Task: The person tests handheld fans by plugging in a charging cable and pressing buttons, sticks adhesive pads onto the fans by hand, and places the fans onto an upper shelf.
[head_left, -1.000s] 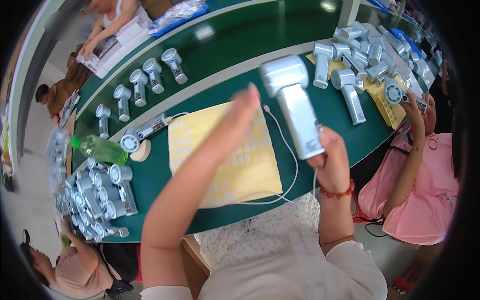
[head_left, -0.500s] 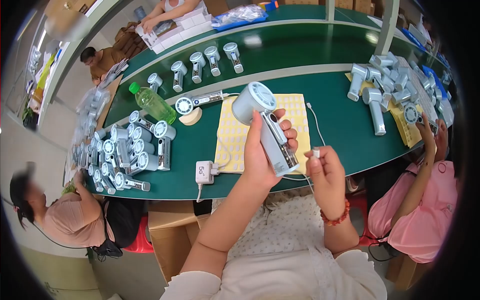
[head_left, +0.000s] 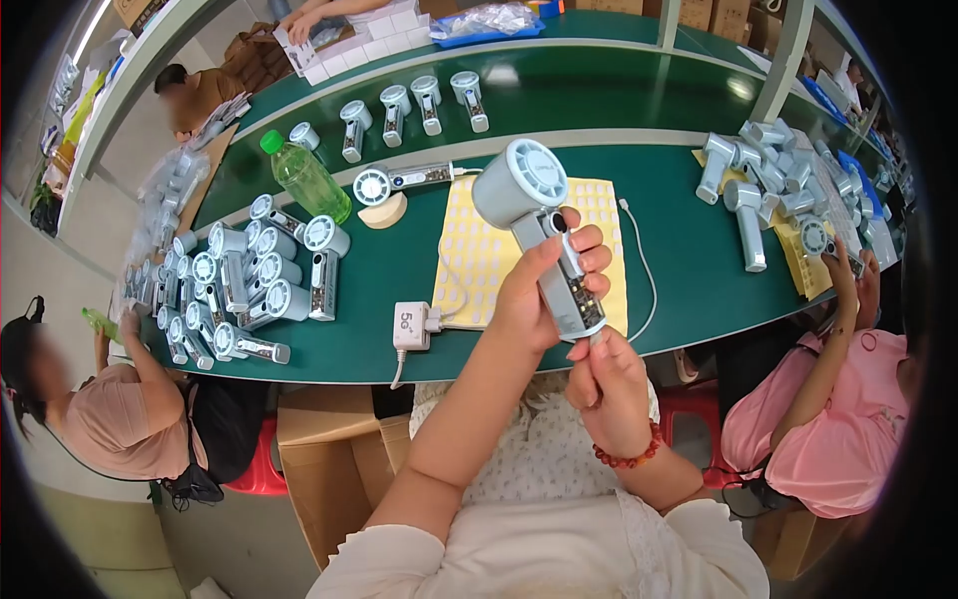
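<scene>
A light blue handheld fan (head_left: 514, 190) is in my left hand (head_left: 539, 290), whose fingers wrap round its handle, with the round grille end up. At the bottom end of the handle, my right hand (head_left: 609, 384) pinches the cable plug, which the fingers mostly hide. Behind the fan lies a yellow sheet (head_left: 599, 215) with rows of small pale pads. A white charger block (head_left: 410, 325) sits at the sheet's left edge. Another fan (head_left: 409, 178) lies beyond, with a cable at its handle end, beside a cream round piece (head_left: 382, 212).
Many fans (head_left: 284, 298) are heaped on the left of the green table (head_left: 369, 344), near a green bottle (head_left: 307, 178). Several stand on the raised shelf (head_left: 559, 100). More fans (head_left: 743, 205) lie right. People sit on both sides; a co-worker's hands hold a fan (head_left: 815, 237).
My right hand has moved left with the plug, up to the bottom of the fan's handle. The fan stays in my left hand, a little higher in view.
</scene>
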A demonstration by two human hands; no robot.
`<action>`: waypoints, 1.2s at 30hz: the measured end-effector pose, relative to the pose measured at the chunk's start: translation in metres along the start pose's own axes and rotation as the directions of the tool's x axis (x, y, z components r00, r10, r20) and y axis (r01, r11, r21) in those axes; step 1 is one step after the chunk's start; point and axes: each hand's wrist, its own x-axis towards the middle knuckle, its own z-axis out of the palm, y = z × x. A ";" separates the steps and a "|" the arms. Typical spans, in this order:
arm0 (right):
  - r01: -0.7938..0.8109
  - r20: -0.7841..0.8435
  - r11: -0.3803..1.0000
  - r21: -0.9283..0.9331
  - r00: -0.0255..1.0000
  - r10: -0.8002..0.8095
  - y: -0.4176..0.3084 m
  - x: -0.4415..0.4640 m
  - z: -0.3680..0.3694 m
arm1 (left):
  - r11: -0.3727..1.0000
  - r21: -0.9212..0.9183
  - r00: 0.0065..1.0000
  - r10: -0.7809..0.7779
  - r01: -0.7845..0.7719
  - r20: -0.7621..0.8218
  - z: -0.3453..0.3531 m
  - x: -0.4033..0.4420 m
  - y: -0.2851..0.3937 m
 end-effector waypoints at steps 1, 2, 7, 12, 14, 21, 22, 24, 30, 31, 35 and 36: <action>-0.007 -0.001 0.999 -0.048 1.000 0.007 0.003 0.000 0.002 | 0.999 -0.023 0.998 -0.029 0.031 0.051 -0.003 -0.002 0.004; -0.012 -0.002 0.995 -0.095 1.000 0.012 0.004 0.000 0.002 | 0.997 -0.045 0.993 -0.059 0.064 0.105 -0.005 -0.004 0.008; -0.183 0.152 0.941 -0.285 0.961 0.233 -0.014 0.007 -0.004 | 0.988 0.005 0.960 -0.151 0.154 0.236 -0.007 -0.013 0.023; -0.120 0.156 0.972 -0.203 0.976 0.153 0.002 0.002 0.008 | 0.968 -0.100 0.929 -0.186 0.229 0.319 -0.010 -0.016 0.024; -0.116 0.171 0.979 -0.166 0.975 0.145 0.005 0.003 0.007 | 0.969 -0.087 0.930 -0.195 0.232 0.313 -0.007 -0.016 0.026; -0.078 0.204 0.963 -0.259 0.970 0.133 0.005 0.009 0.007 | 0.981 0.004 0.883 -0.176 0.194 0.436 -0.012 -0.013 0.032; -0.056 0.190 0.962 -0.267 0.976 0.110 0.005 0.009 0.007 | 0.987 0.065 0.922 -0.159 0.145 0.353 -0.010 -0.012 0.033; -0.018 0.137 0.952 -0.305 0.989 0.063 0.001 0.013 0.007 | 0.978 0.195 0.977 -0.106 0.070 0.183 -0.001 -0.012 0.033; 0.243 0.036 0.634 -0.735 0.946 -0.321 -0.007 0.049 0.001 | 0.597 0.790 0.876 0.295 0.143 -0.381 0.017 0.008 0.021; 0.209 0.012 0.583 -0.785 0.946 -0.323 -0.010 0.051 0.002 | 0.517 0.836 0.855 0.334 0.185 -0.396 0.017 0.015 0.019; 0.234 0.010 0.489 -0.840 0.909 -0.418 -0.036 0.055 0.004 | 0.473 0.872 0.870 0.370 0.125 -0.325 -0.005 0.077 0.035; 0.368 0.131 0.387 -0.846 0.846 -0.518 -0.044 0.045 0.009 | 0.417 0.909 0.869 0.445 0.014 -0.218 -0.013 0.100 0.051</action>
